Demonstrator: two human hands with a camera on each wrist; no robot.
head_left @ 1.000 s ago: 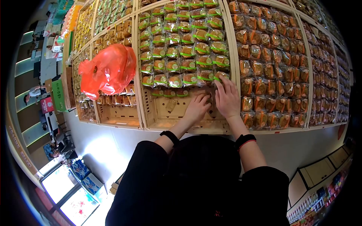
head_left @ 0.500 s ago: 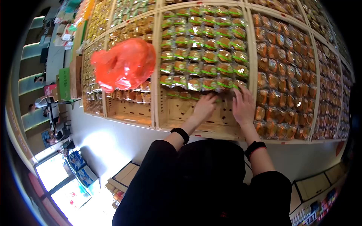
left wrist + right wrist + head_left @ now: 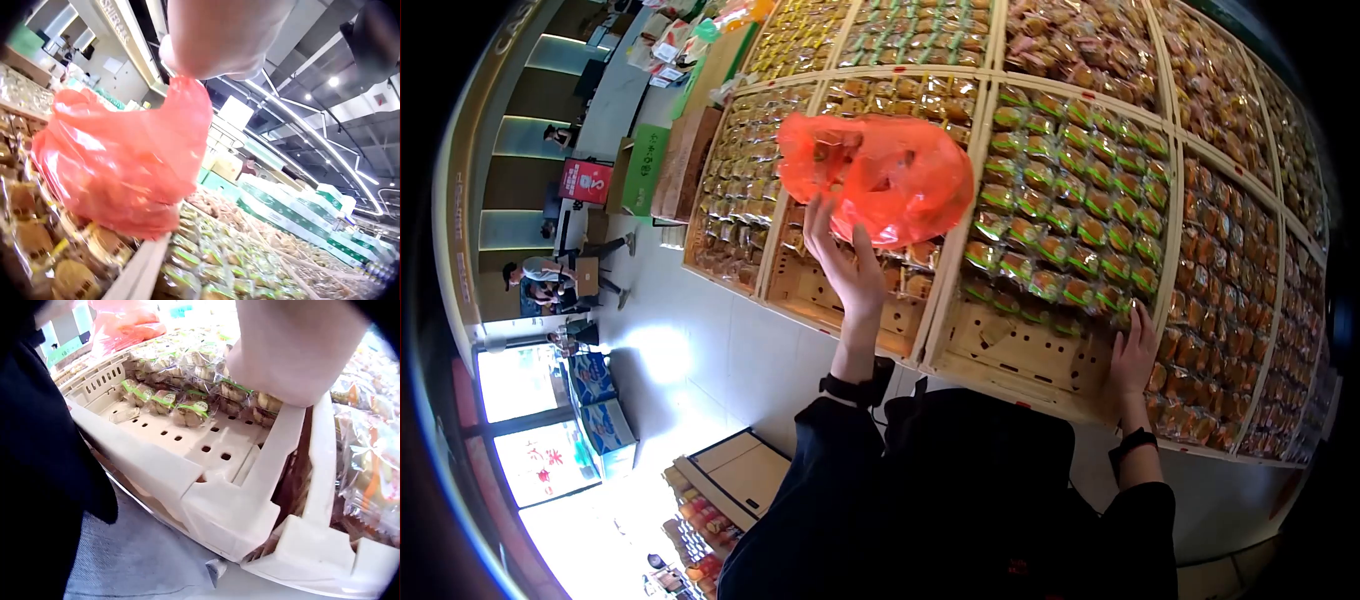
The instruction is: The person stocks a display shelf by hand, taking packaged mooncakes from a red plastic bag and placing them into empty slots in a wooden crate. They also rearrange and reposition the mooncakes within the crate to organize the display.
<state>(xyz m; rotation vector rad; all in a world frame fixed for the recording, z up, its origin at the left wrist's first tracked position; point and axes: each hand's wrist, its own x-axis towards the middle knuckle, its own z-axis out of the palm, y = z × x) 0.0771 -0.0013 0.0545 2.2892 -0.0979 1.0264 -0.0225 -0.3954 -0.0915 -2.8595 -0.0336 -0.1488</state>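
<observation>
A red plastic bag (image 3: 900,180) with contents sits over the crates in the head view. My left hand (image 3: 845,265) reaches up to its near side, fingers extended and thumb apart. In the left wrist view, a handle of the bag (image 3: 125,162) rises right to the hand, whose fingertips are hidden. My right hand (image 3: 1135,350) lies at the near right corner of the stacked packaged pastries with green bands (image 3: 1060,225), fingers mostly straight and touching the end packs. These pastries fill the far part of a cream crate (image 3: 137,447), whose perforated floor shows in front.
Orange-banded packaged pastries (image 3: 1200,300) fill the crate at the right. Further crates of wrapped pastries stand left and behind, split by raised rims (image 3: 945,310). A green box (image 3: 645,170) stands beyond the left end. People are in the background at left.
My left hand has left the green-banded pastries and moved left to the red bag. My right hand stays at the right end of the pastry stack. The head view has turned left.
</observation>
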